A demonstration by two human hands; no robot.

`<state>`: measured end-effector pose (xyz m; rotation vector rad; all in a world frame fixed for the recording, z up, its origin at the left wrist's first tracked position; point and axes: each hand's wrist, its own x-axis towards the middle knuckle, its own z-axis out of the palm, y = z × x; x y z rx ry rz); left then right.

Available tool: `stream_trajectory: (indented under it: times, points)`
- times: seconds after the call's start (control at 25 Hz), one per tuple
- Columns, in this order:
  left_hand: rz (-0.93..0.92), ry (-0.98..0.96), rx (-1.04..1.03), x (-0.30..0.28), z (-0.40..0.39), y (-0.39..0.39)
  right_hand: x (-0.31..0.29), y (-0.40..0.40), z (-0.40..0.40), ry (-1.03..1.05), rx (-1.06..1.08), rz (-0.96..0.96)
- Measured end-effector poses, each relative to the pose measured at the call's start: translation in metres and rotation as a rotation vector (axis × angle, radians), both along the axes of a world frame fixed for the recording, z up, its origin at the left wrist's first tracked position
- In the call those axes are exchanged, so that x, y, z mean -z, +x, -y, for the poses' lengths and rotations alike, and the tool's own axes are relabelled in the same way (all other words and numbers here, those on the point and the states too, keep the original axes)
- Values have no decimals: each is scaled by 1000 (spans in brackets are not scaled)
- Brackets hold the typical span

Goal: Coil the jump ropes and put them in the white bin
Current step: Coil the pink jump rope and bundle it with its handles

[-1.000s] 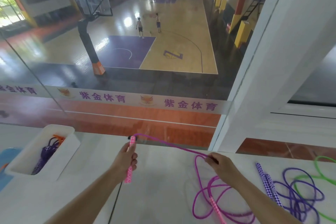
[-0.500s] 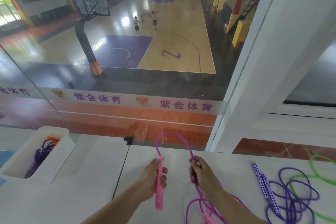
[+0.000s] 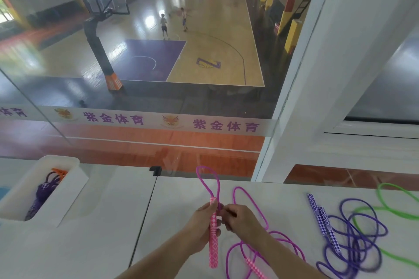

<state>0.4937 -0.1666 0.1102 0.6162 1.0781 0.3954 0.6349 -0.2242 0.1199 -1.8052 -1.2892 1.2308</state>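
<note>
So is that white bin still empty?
No. The white bin already holds a purple rope bundle with something orange beside it; the pink rope is outside.

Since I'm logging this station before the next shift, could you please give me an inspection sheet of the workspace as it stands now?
Surface: white tabletop with a seam, set against a glass pane.
Job's things: pink jump rope, one loop standing above its patterned pink handle, rest loose on the top; purple jump rope and green jump rope uncoiled at right; white plastic bin at left, holding a coiled purple rope with an orange part.
Clutter: nothing seen.
Grippers: left hand grips the handle; right hand pinches the cord beside it.
Cables: nothing seen.
Surroundings: basketball court below the glass, two people on it; white pillar at right.
</note>
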Motion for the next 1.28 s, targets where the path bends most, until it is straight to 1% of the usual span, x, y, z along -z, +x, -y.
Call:
stream_trajectory:
  times: [0.08, 0.2, 0.24, 0.4, 0.48, 0.56, 0.64, 0.72, 0.84, 0.92, 1.0, 1.08, 1.2, 1.28]
  points:
    - [38, -5, 0, 0, 0, -2, -1, 0, 1, -2, -29, 34]
    - [-3, 25, -29, 0, -2, -6, -1, -1, 2, -29, -62, 55]
    - [-12, 35, -66, -1, -7, -10, 0, 2, 3, -49, -91, 75]
    - [77, -28, -332, -5, -48, -49, 5, 27, 14, -132, -222, 161]
    - [54, -18, -361, -5, -62, -67, 2, 35, 20, -141, -258, 180]
    - [1, 11, -231, -7, -60, -72, -2, 35, 20, -107, -256, 179]
    - [-53, 49, -22, -9, -46, -68, -7, 29, 14, -46, -244, 176]
    - [-61, 67, 154, -7, -29, -60, -10, 18, 6, 21, -213, 198]
    - [-83, 66, 276, -3, -12, -46, -11, 6, -8, 94, -127, 271]
    - [-120, 85, 298, -1, -7, -40, -10, 2, -14, 105, -112, 332]
    - [-114, 71, 268, 1, -4, -38, -10, 1, -18, 80, -91, 361]
    - [-84, 28, 245, -1, -3, -41, -9, 0, -20, 50, -77, 370]
    - [-16, -13, 231, -6, -6, -51, -5, 7, -20, 14, -124, 375]
    - [75, -43, 125, -10, -15, -62, -3, 23, -18, 1, -135, 366]
